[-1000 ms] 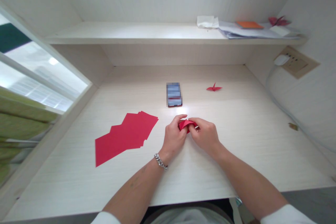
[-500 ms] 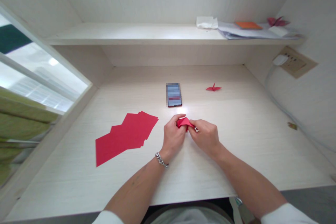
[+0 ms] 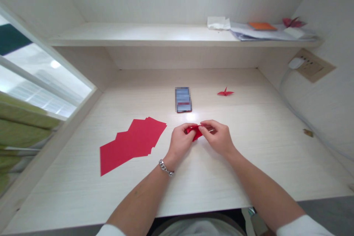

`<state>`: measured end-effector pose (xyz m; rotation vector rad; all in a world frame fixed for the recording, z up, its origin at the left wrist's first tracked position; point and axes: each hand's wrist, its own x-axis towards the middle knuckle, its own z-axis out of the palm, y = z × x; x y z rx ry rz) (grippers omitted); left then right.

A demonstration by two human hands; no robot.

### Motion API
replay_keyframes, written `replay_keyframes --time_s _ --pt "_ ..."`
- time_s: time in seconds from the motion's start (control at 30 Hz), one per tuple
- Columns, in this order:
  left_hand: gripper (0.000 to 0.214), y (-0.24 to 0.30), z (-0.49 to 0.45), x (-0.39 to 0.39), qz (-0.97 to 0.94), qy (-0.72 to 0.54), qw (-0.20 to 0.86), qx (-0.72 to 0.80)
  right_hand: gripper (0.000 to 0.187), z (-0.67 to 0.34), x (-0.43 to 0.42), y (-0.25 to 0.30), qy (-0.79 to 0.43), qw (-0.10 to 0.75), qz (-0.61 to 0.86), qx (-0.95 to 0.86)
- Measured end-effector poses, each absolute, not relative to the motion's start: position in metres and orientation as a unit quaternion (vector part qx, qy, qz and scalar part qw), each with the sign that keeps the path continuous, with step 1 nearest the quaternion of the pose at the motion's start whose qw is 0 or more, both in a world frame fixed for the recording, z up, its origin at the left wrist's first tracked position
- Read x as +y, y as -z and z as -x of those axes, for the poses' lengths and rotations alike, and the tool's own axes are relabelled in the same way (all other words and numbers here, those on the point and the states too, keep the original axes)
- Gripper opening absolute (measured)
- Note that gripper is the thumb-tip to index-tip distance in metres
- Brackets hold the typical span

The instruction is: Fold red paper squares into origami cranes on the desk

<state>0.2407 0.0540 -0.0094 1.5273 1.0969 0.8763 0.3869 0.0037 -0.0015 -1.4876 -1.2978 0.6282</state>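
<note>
A small piece of folded red paper (image 3: 194, 132) lies between my two hands at the middle of the pale wooden desk (image 3: 249, 162). My left hand (image 3: 180, 143), with a metal bracelet on its wrist, pinches the paper's left side. My right hand (image 3: 218, 137) pinches its right side with thumb and forefinger. Most of the paper is hidden by my fingers. A spread stack of flat red paper sheets (image 3: 132, 143) lies to the left of my hands.
A phone (image 3: 183, 99) lies just beyond my hands. A finished red paper crane (image 3: 225, 92) stands at the back right. The shelf (image 3: 138, 35) above holds papers, an orange pad (image 3: 262, 26) and another crane (image 3: 293, 22). A wall socket (image 3: 311, 67) with a cable is at right.
Both hands have shifted slightly away from me and turned the red paper; my right thumb and forefinger now pinch it from above, and the paper sits lower between the fingers.
</note>
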Motion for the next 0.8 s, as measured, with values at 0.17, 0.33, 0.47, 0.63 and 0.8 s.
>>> replay_keyframes --time_s 0.17,0.33,0.47,0.63,0.8 --pt "0.021 0.011 -0.242 0.056 -0.55 -0.361 0.591 0.467 0.034 -0.401 0.013 0.011 -0.469 0.521 0.561 -0.44" --pt "0.018 0.016 -0.241 0.056 -0.572 -0.362 0.576 0.459 0.036 -0.403 0.014 0.014 -0.515 0.478 0.523 -0.483" --pt "0.021 0.018 -0.239 0.056 -0.597 -0.36 0.559 0.449 0.039 -0.404 0.013 0.01 -0.524 0.469 0.51 -0.494" --pt "0.02 0.011 -0.238 0.054 -0.634 -0.361 0.512 0.454 0.039 -0.406 0.014 0.01 -0.507 0.458 0.516 -0.517" --pt "0.02 0.009 -0.239 0.05 -0.664 -0.357 0.478 0.45 0.04 -0.4 0.015 0.015 -0.48 0.471 0.537 -0.51"
